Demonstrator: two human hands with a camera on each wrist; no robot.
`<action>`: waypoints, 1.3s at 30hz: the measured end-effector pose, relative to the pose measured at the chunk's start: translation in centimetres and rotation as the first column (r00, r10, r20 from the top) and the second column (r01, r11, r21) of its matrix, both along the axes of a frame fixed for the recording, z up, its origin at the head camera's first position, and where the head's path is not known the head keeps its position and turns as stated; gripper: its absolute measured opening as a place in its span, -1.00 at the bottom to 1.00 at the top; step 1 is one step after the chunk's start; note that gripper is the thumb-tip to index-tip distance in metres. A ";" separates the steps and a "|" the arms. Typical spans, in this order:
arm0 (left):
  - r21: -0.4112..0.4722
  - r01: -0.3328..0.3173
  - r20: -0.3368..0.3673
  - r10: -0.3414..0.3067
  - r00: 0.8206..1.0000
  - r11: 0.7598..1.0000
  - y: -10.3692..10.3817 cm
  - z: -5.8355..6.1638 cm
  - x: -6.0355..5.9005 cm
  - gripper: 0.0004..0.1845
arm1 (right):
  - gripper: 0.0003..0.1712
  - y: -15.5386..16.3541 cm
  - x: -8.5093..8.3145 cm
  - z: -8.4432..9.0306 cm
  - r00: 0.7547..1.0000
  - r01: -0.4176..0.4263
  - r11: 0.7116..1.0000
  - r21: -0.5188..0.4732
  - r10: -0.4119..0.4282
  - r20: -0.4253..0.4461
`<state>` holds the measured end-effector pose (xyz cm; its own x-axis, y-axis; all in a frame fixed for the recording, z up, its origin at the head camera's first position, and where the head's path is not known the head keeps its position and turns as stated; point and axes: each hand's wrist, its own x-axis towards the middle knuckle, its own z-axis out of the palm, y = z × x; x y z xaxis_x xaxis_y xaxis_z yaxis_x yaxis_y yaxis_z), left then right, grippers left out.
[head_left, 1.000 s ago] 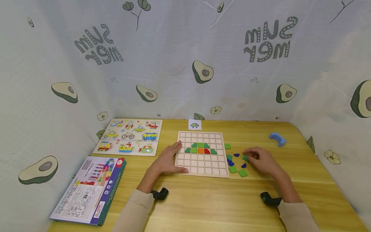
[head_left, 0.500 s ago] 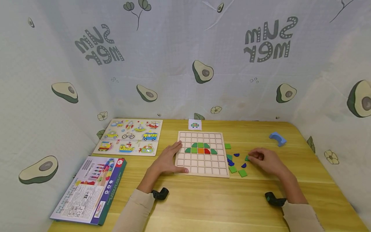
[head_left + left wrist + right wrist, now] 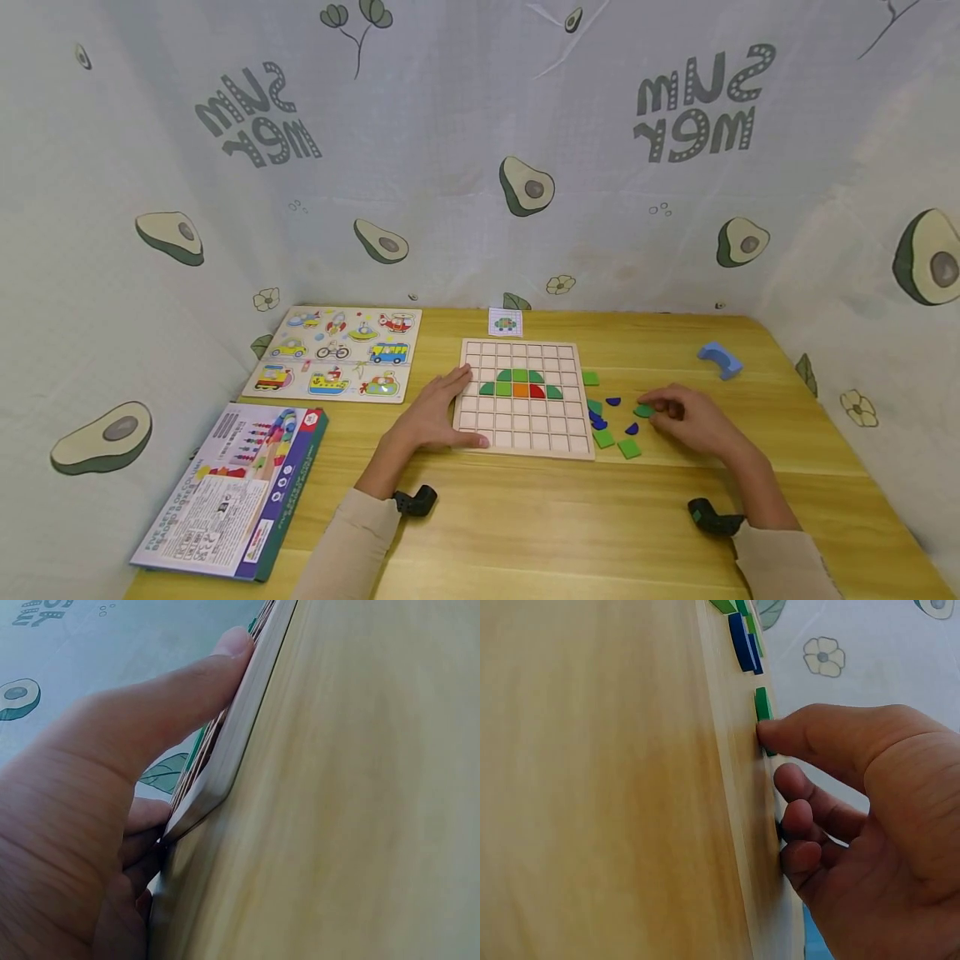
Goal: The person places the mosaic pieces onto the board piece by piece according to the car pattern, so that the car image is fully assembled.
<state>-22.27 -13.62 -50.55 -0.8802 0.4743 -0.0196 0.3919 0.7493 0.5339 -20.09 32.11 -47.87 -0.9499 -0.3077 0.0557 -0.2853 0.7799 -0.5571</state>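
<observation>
My left hand [image 3: 433, 414] lies spread at the near left corner of a wooden grid board [image 3: 525, 433]. In the left wrist view its thumb [image 3: 202, 686] presses on the board's edge, with the other fingers by the side. On the board, green, orange and red tiles form a domed shape. To the right, my right hand [image 3: 688, 419] pinches a dark green tile [image 3: 643, 411] with a curved edge, low over the table. The right wrist view shows the thumb against this green tile [image 3: 762, 703]; the index finger's tip is mostly hidden there, and the other fingers are curled.
Several loose green squares [image 3: 629, 449] and blue half-rounds [image 3: 632, 428] lie right of the board. A small pattern card [image 3: 506, 322] is behind it. A vehicle puzzle [image 3: 333, 354] and a boxed game [image 3: 228, 492] occupy the left; a blue arch block [image 3: 720, 359] sits at the right.
My right hand has moved a little to the right with the green tile, away from the other loose pieces. More of the tile shows now. My left hand keeps its place.
</observation>
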 end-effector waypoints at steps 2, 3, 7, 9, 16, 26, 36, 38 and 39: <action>-0.003 -0.001 0.002 0.001 1.000 1.000 0.0 0.0 0.0 0.31 | -0.70 0.1 0.1 -0.1 1.000 0.018 1.000 -0.012 -0.018 0.011; -0.004 0.000 0.001 0.000 1.000 1.000 0.0 0.0 0.0 0.32 | -0.69 0.0 0.1 -0.1 0.999 0.029 0.999 -0.020 -0.029 0.019; -0.002 0.006 -0.002 -0.006 1.000 1.000 0.0 -0.1 0.1 0.33 | -0.61 -0.4 0.3 0.2 0.997 0.076 0.997 -0.033 -0.075 0.028; -0.003 0.006 -0.002 -0.006 1.000 1.000 0.0 -0.1 0.1 0.33 | -0.57 -0.9 0.3 0.4 0.995 0.096 0.995 -0.041 -0.095 0.023; -0.009 0.000 -0.004 0.000 1.000 1.000 0.0 -0.2 0.1 0.33 | -0.57 -3.1 -0.1 0.6 0.993 0.115 0.991 -0.062 -0.116 -0.014; 0.003 0.009 -0.010 -0.009 1.000 1.000 -0.2 0.2 0.2 0.32 | -0.65 -7.3 -0.9 0.6 0.997 0.052 0.988 -0.143 -0.060 -0.049; -0.001 0.015 -0.019 -0.015 1.000 1.000 -0.2 0.0 0.1 0.33 | -0.71 -12.8 -1.6 0.4 0.998 -0.038 0.983 -0.177 0.027 -0.065; -0.002 0.013 -0.021 -0.013 1.000 1.000 -0.1 0.0 0.1 0.33 | -0.72 -13.8 -1.7 0.4 0.996 -0.052 0.982 -0.183 0.039 -0.074; -0.002 0.014 -0.021 -0.014 1.000 1.000 -0.1 0.0 0.0 0.33 | -0.73 -14.3 -1.7 0.4 0.996 -0.057 0.981 -0.186 0.043 -0.076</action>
<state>-22.23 -13.74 -50.57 -0.8738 0.4862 -0.0020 0.4132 0.7447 0.5242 -21.82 17.86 -47.51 -0.9251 -0.3322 0.1836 -0.3652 0.6471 -0.6692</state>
